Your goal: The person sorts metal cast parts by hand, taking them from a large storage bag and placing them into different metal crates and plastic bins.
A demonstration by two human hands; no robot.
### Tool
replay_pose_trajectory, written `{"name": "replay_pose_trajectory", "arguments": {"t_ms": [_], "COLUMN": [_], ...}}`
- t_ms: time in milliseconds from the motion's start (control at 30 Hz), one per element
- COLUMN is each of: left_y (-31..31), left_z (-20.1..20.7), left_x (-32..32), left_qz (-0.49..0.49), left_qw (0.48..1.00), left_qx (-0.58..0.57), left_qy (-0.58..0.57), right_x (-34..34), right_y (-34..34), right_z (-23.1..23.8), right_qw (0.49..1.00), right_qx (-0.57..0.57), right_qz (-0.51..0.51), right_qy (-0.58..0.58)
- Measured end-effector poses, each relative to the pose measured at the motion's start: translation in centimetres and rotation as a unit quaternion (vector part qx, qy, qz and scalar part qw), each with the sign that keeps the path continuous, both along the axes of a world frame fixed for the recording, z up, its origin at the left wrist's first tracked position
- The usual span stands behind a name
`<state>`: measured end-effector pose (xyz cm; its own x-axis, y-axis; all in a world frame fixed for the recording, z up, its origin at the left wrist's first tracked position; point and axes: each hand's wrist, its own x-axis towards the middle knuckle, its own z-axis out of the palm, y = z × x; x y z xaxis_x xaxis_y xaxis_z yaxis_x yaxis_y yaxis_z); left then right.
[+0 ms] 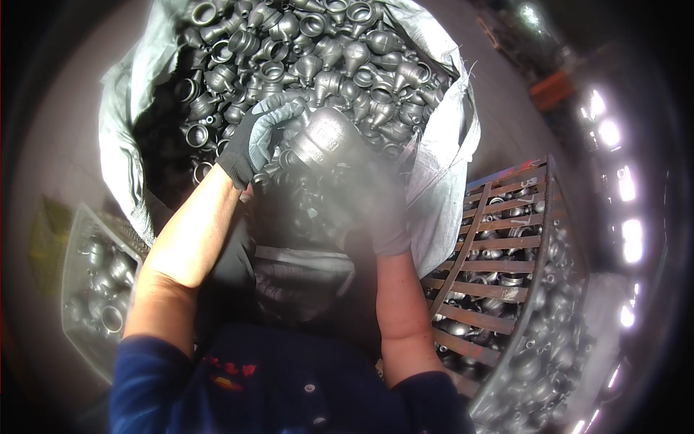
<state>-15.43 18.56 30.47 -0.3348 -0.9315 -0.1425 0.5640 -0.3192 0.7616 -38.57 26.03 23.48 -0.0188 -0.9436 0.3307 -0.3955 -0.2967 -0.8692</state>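
Note:
A dark grey metal casting (325, 137), bulbous with a ribbed collar, is up in front of me over a heap of similar castings (329, 58). My left hand (264, 130), in a grey and black glove, curls its fingers against the casting's left side and grips it. On the other side is my gloved right hand (387, 217), low and to the right of the casting. A hazy blur covers its fingers, so I cannot make out whether they hold anything. The heap lies in a large white woven sack (444, 166) with its mouth spread wide.
At the right stands a rusty slatted metal crate (477, 267) with more castings behind its bars. A pale bin (76, 289) at the left holds several castings. Loose castings (538, 369) lie at the lower right, beyond the crate.

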Motion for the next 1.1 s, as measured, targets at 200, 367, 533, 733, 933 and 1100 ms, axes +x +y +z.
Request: {"name": "replay_pose_trajectory", "arguments": {"t_ms": [200,367,533,733,933,1100], "left_y": [0.0,0.4,-1.7,-0.5,-0.6,0.1], "left_z": [-0.6,0.4,-3.9,-1.0,-1.1,-1.2], "left_x": [0.3,0.1,1.0,-0.1,-0.2,-1.5], "left_qz": [0.002,-0.04,0.064,-0.039,-0.05,-0.099], "left_qw": [0.999,0.998,0.856,0.999,0.992,0.946], "left_qx": [0.015,0.029,-0.378,0.007,0.071,0.073], "left_qy": [0.047,0.047,-0.348,0.018,0.086,0.301], "right_x": [2.4,2.1,2.2,2.9,4.9,8.2], "right_y": [1.0,1.1,0.9,1.8,2.1,2.7], "right_z": [3.0,2.9,2.1,3.9,5.1,8.2], "right_qw": [0.964,0.999,0.999,0.993,0.977,0.959], "right_qx": [0.12,0.005,-0.001,0.036,0.119,0.103], "right_qz": [0.006,-0.013,0.028,0.109,0.077,-0.003], "right_qy": [-0.236,-0.043,0.018,-0.024,-0.16,-0.266]}}
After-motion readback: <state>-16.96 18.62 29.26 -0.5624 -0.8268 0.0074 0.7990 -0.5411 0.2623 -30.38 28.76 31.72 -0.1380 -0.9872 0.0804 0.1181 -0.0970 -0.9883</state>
